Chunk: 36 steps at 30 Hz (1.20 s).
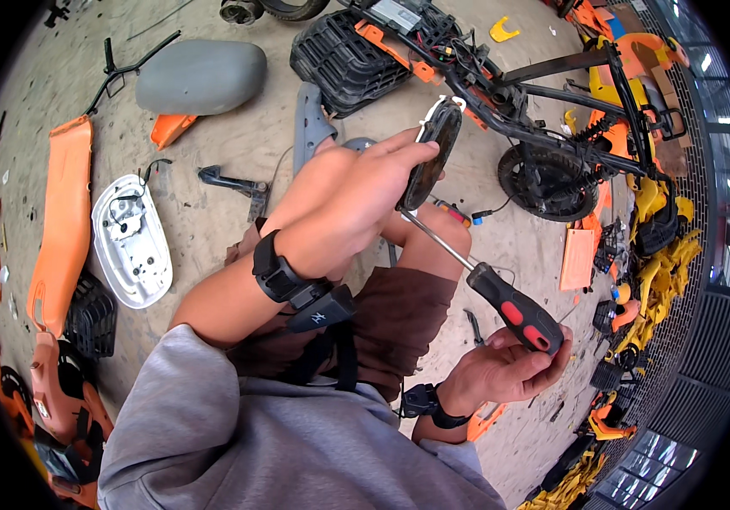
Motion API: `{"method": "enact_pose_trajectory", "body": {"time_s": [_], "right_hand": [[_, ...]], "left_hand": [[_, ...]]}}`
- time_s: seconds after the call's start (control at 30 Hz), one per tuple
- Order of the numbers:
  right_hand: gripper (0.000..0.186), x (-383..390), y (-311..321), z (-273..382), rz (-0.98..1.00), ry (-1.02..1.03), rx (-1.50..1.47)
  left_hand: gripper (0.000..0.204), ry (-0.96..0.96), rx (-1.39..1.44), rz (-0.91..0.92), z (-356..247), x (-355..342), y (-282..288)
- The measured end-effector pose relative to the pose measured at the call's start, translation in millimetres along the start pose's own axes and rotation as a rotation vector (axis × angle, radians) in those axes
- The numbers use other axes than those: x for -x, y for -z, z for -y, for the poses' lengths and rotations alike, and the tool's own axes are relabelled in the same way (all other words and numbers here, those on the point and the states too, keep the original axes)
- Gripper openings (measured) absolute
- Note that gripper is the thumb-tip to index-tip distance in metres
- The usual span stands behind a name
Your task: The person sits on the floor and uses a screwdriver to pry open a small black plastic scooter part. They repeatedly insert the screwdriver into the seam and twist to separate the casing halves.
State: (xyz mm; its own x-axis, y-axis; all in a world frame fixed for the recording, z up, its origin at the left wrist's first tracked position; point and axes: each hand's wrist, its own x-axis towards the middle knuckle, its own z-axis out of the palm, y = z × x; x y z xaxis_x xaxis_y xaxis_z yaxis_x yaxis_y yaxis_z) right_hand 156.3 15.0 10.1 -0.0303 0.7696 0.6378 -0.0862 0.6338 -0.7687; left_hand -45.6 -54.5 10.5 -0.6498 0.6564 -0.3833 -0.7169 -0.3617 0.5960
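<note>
My left hand [386, 183] grips a dark, elongated oval part [435, 146] with white fittings at its edge, held raised in front of me over my bent legs. My right hand [524, 374], lower right, holds a screwdriver by its black-and-red handle [509, 306]. The long metal shaft slants up to the lower end of the oval part, where its tip meets or nearly meets it; the exact contact is hard to make out.
A black motorbike frame with wheel [552, 187] lies ahead right, near a black crate [348, 59]. Leftward are a grey seat [201, 76], a long orange panel [59, 221] and a white housing [131, 242]. Yellow and orange parts [662, 263] pile along the right wall.
</note>
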Motion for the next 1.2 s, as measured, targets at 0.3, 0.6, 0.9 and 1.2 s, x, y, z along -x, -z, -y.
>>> {"method": "enact_pose_trajectory", "body": {"time_s": [0.3,0.6,0.9,1.2], "right_hand": [[0.053,3.3,4.1,-0.8,0.010,-0.010,-0.005],[0.054,-0.4,1.7,1.9,0.031,-0.042,-0.024],[0.051,2.5,4.3,2.3,0.018,-0.026,-0.004],[0.050,3.7,-13.9,7.7,-0.097,0.006,-0.001]], "left_hand": [[0.034,-0.008,0.035,0.068,4.0,-2.1,2.7],[0.033,-0.008,0.006,0.063,5.6,-3.3,-0.2],[0.033,-0.008,0.017,0.096,11.1,-8.3,4.2],[0.034,-0.004,0.042,0.066,6.3,-4.5,4.3]]}}
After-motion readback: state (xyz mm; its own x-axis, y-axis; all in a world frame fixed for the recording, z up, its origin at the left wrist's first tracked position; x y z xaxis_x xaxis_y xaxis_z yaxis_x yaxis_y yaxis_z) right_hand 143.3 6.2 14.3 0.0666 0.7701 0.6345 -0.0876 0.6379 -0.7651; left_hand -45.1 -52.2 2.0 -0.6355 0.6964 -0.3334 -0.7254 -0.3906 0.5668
